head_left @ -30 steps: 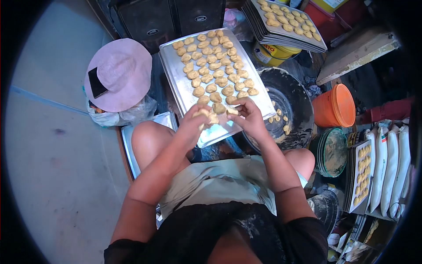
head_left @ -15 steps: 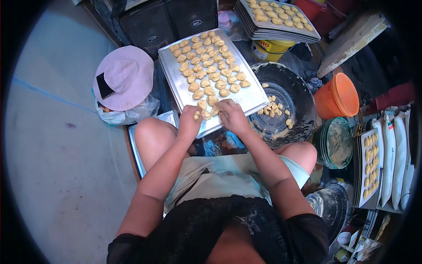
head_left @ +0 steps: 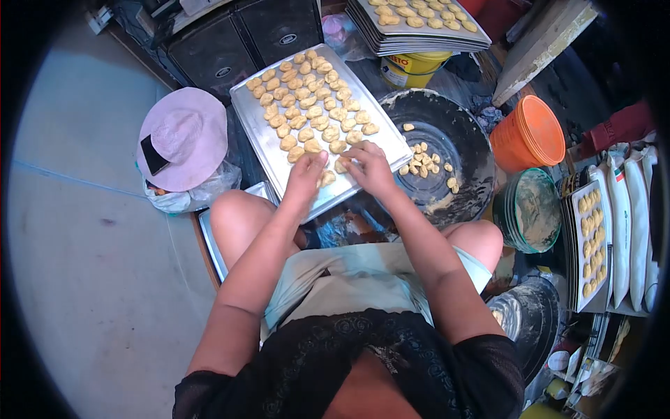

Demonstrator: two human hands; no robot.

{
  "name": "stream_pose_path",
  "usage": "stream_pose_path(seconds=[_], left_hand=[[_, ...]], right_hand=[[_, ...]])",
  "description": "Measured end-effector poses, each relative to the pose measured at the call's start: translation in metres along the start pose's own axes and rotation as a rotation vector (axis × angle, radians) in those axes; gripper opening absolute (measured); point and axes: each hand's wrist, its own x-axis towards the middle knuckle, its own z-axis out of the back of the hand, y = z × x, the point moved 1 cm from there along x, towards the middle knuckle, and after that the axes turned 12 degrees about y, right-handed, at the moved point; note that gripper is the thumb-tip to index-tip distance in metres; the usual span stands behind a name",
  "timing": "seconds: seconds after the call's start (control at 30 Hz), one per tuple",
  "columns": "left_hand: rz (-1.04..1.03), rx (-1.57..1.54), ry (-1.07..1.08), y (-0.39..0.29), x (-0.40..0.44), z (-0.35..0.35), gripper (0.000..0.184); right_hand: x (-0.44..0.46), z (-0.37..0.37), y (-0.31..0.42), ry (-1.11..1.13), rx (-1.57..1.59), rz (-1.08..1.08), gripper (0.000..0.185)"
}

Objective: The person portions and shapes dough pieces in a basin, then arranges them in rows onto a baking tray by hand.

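Observation:
A metal baking tray (head_left: 380, 155) holds rows of small tan dough pieces (head_left: 307, 103), slanting away in front of my knees. Over its near end, my right hand (head_left: 370, 170) has its fingertips pressed on a dough piece (head_left: 340, 165). My left hand (head_left: 304, 178) is beside it at the near left, fingers curled together; whatever is inside them is hidden. Right beside the left fingers, another dough piece (head_left: 327, 178) lies on the tray. Loose smaller dough pieces (head_left: 423, 163) lie in a wide black basin (head_left: 464, 133) to the right.
A pink hat (head_left: 199, 126) with a phone (head_left: 154, 155) sits on a plastic bag at left. Stacked trays (head_left: 419, 40) rest on a yellow bucket (head_left: 412, 68). An orange bucket (head_left: 527, 136), green tubs (head_left: 528, 213) and more trays (head_left: 590, 241) stand at right. Black cabinets (head_left: 230, 52) are behind.
The view has shifted, so the surroundings sit farther left. My left hand has turned and moved up slightly along the tray. My right hand stays over the near dough pieces.

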Motion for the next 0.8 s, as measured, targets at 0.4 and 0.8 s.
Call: stream_pose_path(seconds=[0.4,0.8], left_hand=[[-0.414,1.309,-0.002,0.021,0.028,-0.023,0.026],[-0.618,1.498,-0.101,0.021,0.054,-0.034,0.037]], right_hand=[[-0.001,0.038,-0.052,-0.111,-0.130,0.020,0.025],[-0.112,-0.048,-0.341,-0.234,0.166,-1.118,0.026]])
